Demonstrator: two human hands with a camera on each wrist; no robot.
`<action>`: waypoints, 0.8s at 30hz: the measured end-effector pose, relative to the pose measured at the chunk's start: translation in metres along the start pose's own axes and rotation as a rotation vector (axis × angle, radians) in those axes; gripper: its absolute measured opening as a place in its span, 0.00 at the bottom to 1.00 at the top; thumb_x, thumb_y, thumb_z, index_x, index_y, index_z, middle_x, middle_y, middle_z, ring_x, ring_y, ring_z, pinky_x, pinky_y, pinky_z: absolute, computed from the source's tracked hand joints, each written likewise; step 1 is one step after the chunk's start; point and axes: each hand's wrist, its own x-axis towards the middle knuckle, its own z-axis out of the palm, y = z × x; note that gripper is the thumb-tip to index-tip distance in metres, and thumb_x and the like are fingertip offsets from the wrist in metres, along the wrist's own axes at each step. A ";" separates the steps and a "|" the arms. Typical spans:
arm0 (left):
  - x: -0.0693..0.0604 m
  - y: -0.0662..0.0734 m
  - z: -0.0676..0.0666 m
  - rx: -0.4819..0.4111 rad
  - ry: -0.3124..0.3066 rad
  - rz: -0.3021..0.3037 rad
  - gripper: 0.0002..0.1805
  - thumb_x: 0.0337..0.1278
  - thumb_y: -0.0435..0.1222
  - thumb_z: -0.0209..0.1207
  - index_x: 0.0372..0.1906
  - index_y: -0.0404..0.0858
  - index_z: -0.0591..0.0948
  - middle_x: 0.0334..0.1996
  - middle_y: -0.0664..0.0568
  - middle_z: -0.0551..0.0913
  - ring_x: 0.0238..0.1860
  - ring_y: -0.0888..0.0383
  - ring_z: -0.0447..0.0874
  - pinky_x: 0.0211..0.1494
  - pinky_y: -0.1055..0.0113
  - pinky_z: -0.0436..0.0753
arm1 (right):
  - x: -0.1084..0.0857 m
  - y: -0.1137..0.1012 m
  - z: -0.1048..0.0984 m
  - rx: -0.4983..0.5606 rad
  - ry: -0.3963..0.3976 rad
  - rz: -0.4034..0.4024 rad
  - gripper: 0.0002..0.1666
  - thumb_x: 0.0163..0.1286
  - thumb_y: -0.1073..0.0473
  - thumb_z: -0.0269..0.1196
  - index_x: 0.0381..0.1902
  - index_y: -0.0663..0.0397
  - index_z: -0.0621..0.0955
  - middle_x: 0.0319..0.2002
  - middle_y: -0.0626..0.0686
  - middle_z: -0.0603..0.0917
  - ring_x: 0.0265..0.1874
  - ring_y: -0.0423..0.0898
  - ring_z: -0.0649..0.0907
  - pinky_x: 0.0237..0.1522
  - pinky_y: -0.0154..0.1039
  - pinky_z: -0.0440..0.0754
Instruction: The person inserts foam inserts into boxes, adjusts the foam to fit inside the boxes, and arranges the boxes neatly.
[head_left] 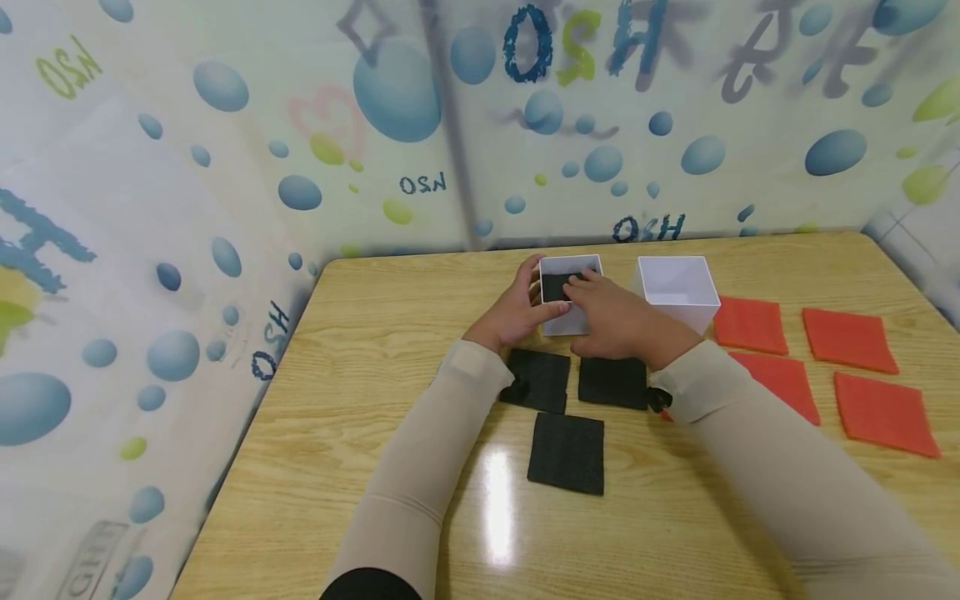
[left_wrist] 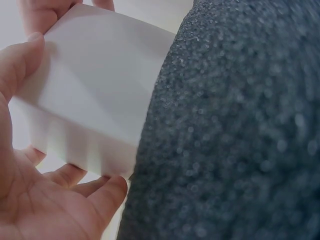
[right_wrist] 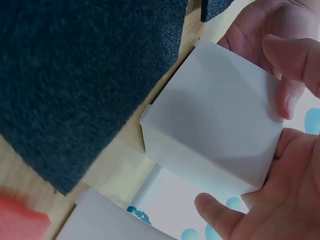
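My left hand grips the left white box, its thumb on the front wall and its fingers around the left side. In the left wrist view that box fills the space between thumb and fingers. Reaching over the rim, my right hand has its fingertips on a black felt square inside the box. The right wrist view shows the little finger stretched out beside the box; the other fingertips are hidden behind it. Three more black squares lie on the table below my hands.
A second white box, its opening facing up, stands to the right, close to my right hand. Several red squares lie at the table's right, one partly under my right sleeve. A printed curtain borders the wooden table.
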 end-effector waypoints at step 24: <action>0.003 0.000 -0.001 0.014 0.008 -0.027 0.52 0.69 0.43 0.68 0.84 0.60 0.45 0.82 0.47 0.55 0.84 0.44 0.54 0.82 0.49 0.63 | -0.051 -0.013 0.006 0.119 0.080 0.008 0.58 0.69 0.44 0.73 0.84 0.61 0.57 0.83 0.63 0.58 0.83 0.64 0.57 0.78 0.70 0.52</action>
